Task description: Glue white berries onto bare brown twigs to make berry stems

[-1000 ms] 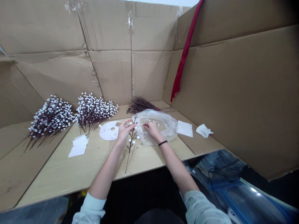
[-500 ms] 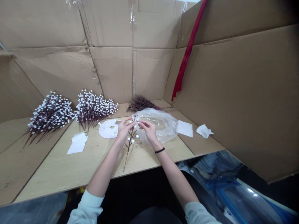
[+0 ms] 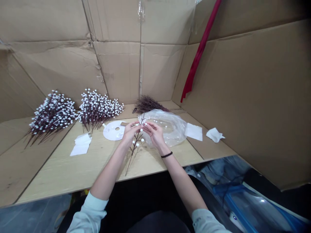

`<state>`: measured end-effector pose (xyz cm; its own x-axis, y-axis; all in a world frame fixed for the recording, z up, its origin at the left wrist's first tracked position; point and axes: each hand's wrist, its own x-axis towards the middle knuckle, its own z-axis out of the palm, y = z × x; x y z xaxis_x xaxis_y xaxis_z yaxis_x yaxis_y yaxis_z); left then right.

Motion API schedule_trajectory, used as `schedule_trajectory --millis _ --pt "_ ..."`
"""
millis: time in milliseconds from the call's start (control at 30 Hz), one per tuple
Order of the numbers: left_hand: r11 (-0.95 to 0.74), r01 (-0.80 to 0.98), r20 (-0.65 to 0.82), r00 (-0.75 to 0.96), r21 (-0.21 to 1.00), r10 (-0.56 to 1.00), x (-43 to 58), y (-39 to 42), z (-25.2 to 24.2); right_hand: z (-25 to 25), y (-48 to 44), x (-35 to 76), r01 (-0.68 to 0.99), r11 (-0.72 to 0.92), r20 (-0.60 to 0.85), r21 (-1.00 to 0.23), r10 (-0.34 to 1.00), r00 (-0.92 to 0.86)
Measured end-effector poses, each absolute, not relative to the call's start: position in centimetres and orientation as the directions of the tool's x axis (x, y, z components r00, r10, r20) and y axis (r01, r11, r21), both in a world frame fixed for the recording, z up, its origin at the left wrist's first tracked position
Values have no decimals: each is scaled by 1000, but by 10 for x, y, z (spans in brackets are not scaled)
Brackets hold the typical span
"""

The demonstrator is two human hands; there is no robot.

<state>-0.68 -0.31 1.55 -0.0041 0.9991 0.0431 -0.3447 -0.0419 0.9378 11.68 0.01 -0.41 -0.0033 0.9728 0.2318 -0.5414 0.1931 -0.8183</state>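
Cardboard walls (image 3: 243, 81) behind the grip and out to both sides of it. Red ribbon (image 3: 198, 56) hangs down the right-hand corner, well above and beyond. Pale wooden table (image 3: 60, 171) underneath.

Both forearms stretch forward from pale sleeves and converge over the table's near half, wrists about level.

Clear plastic bag (image 3: 173, 127) lies just right of the grip, close behind the right hand, with a few white beads loose inside. Two bundles of white-berried sprays lie well to the left: far bundle (image 3: 52, 113) outermost, near bundle (image 3: 98, 108) closer in. Bare dark twigs (image 3: 147, 104) heaped just beyond the grip, by the back wall. White disc (image 3: 113, 131) just left of the left hand. Folded paper (image 3: 81, 145) further left; flat sheet (image 3: 194, 131) and crumpled tissue (image 3: 215, 134) right of the bag.

Left hand (image 3: 130, 131) turned palm inward, fingers curled and pressed together on the upper stem of the sprig (image 3: 134, 145). Right hand (image 3: 154, 134), black band (image 3: 167, 155) at the wrist, faces it, thumb and forefinger pinched on a top twiglet of the same sprig.

Sprig held tilted between the two hands, lower stem trailing back toward the table's near edge, tips just above the fingers. White bead (image 3: 143, 124) sits right at the pinch; cannot tell whether gripped or only touched.
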Motion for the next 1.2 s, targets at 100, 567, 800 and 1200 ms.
schedule_trajectory --millis 100,567,800,1200 --pt "-40 -348 39 -12 936 999 -7 -2 15 -5 0 117 -525 197 229 -828 973 4" --pt "-61 -401 22 -100 914 995 -4 4 6 -7 -3 109 -560 280 272 -780 957 99" --pt "-56 -422 15 -100 905 995 -2 6 4 -14 1 109 -522 343 327 -781 936 127" --pt "-35 -440 -13 -105 897 994 -3 4 7 -15 1 104 -491 374 329 -787 927 178"
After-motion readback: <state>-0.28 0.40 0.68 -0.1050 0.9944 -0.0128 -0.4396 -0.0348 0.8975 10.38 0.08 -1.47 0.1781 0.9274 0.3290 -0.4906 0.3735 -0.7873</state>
